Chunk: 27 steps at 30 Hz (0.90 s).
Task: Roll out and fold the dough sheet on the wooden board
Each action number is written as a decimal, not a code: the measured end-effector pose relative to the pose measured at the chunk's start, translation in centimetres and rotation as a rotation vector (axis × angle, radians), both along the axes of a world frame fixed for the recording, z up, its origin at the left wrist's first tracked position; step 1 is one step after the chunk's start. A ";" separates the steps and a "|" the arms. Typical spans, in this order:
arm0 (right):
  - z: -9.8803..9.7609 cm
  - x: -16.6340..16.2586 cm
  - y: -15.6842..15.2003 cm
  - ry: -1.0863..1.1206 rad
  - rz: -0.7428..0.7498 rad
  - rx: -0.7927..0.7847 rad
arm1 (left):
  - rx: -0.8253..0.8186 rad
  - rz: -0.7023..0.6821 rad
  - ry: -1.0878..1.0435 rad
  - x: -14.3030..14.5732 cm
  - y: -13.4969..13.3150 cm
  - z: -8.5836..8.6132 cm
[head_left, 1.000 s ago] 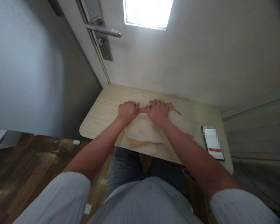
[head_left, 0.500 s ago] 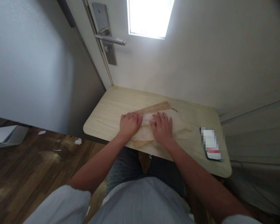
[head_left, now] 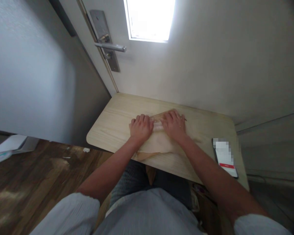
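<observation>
A folded beige cloth (head_left: 159, 143) lies on a small light-wood table (head_left: 117, 114) in front of me. My left hand (head_left: 140, 127) rests on the cloth's left part, fingers curled down onto its far edge. My right hand (head_left: 173, 124), with a ring on one finger, presses on the cloth's far right part, its fingers bent over the brown strip at the top edge. Both hands sit side by side, almost touching, and grip or press the cloth's top fold.
A phone (head_left: 224, 157) lies face up near the table's right end. A white door (head_left: 186, 65) with a metal lever handle (head_left: 110, 47) and a bright window stands right behind the table. Paper scraps (head_left: 86, 149) dot the wooden floor at the left.
Both hands moved away from me to the cloth's far edge, and their fingers went from flat to curled over it. The brown strip that showed beyond the hands is now mostly covered.
</observation>
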State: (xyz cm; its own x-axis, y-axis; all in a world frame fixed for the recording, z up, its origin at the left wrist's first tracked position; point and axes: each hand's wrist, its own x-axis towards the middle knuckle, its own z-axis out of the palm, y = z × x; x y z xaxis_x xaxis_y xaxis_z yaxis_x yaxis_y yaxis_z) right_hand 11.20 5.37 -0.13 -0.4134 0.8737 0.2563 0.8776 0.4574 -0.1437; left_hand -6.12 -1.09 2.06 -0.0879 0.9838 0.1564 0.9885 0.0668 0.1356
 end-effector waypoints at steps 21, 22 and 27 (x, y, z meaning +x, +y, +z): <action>1.3 -2.2 1.2 -0.041 -0.211 -0.069 | -0.125 -0.171 0.082 -2.6 4.3 0.6; 1.3 -2.3 1.3 -0.036 -0.220 -0.072 | -0.118 -0.176 0.088 -2.6 4.4 0.5; 1.4 -2.6 2.1 -0.018 -0.244 -0.130 | -0.128 -0.148 0.082 -2.6 5.0 0.3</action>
State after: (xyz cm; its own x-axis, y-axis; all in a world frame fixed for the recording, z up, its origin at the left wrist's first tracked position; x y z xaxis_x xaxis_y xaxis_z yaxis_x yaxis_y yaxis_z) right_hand 8.59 7.46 1.23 -0.1898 0.9732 0.1302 0.9626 0.2106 -0.1707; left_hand -8.68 3.88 2.38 0.0666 0.9973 0.0298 0.9962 -0.0681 0.0535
